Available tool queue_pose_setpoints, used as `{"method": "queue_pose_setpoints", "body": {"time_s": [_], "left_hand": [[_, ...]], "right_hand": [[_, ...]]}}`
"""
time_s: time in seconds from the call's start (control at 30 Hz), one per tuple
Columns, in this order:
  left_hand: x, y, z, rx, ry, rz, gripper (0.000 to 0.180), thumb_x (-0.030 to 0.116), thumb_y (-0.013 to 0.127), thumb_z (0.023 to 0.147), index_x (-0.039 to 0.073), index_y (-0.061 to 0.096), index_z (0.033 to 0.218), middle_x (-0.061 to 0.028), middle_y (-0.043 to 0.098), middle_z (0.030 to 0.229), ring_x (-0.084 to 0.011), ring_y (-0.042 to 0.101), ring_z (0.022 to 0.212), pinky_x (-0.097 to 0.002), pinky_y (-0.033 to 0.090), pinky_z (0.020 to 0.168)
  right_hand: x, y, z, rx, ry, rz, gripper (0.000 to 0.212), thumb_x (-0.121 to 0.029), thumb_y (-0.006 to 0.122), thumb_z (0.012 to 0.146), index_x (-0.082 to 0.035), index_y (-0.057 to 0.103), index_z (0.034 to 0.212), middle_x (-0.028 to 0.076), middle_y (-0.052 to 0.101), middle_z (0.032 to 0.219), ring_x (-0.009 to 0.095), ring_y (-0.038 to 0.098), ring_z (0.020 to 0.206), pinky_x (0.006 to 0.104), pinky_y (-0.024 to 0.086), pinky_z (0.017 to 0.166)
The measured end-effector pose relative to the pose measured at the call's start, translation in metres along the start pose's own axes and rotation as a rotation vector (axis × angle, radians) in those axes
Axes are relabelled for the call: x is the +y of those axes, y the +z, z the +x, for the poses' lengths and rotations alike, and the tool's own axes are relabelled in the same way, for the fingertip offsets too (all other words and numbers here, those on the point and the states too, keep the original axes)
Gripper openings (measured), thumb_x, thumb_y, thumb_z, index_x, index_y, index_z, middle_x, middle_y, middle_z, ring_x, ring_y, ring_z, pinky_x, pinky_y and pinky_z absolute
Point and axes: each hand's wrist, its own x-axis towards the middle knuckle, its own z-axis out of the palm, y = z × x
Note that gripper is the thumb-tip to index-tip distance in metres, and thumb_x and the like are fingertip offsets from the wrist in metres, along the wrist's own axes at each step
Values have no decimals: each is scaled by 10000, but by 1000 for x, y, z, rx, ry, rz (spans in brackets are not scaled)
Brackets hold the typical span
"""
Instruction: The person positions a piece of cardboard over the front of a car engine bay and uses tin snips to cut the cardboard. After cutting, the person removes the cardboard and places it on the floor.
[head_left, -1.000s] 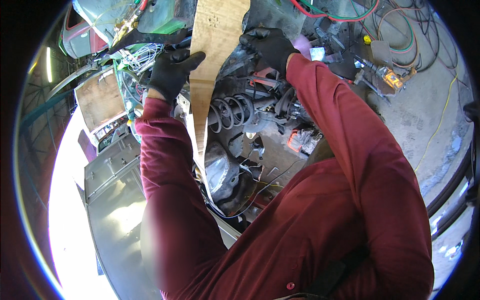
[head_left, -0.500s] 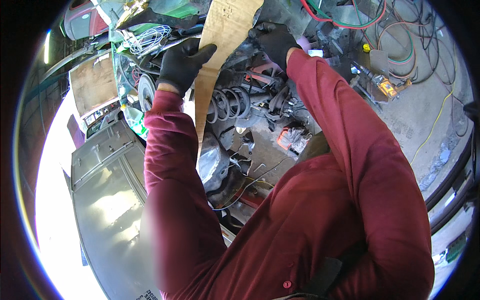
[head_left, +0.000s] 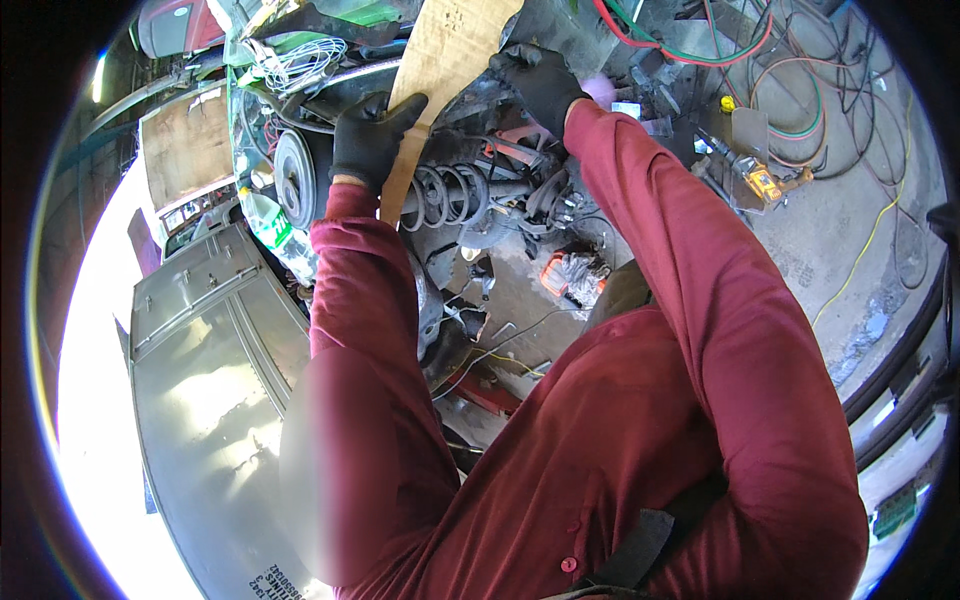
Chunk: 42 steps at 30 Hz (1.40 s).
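Head view: left grip (head_left: 372, 138) pinching cardboard (head_left: 447, 55); right grip (head_left: 541, 88) state unclear; green-labelled bottle (head_left: 274, 229), contents indistinct.

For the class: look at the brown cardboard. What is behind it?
Past its lower right edge, a coiled spring and other metal parts show. Whatever lies directly behind the cardboard is covered, so it cannot be seen.
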Motion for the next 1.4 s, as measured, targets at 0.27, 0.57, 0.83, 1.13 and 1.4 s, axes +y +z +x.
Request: {"method": "queue_pose_setpoints", "body": {"time_s": [0.27,0.57,0.83,1.13,1.4], "left_hand": [[7,0,-1,-5,-25,-56,366,335,852,871,5,783,1015,-47,742,813,-110,598,704,-307,511,694],[3,-1,-3,11,-9,-13,353,335,856,866,-5,770,900,-59,701,753,-129,567,674,-322,488,679],[-2,0,-3,49,53,23,358,322,864,849,-14,763,918,-117,715,840,-190,626,748,-355,506,741],[6,1,-3,29,-88,6,361,320,860,854,-9,771,971,-113,734,859,-198,637,756,-359,506,756],[-1,0,-2,37,42,71,371,336,857,849,-13,759,931,-132,725,863,-228,633,782,-375,494,771]], "right_hand": [[-10,-10,-10,-92,5,131,401,-368,752,961,-8,723,1137,71,737,1027,150,628,903,316,505,875],[-12,0,-8,-9,25,109,274,-265,758,957,-8,709,1037,63,725,912,136,603,796,335,513,754],[1,4,0,-27,96,162,220,-218,763,949,-16,696,1007,23,709,904,115,613,839,324,520,766],[-19,-9,-9,-171,92,195,327,-201,751,960,19,672,1189,84,736,1071,160,687,921,302,548,855],[-14,-2,-1,-119,102,-99,350,-185,769,946,5,678,1226,85,740,1113,172,698,940,326,552,854]]}}
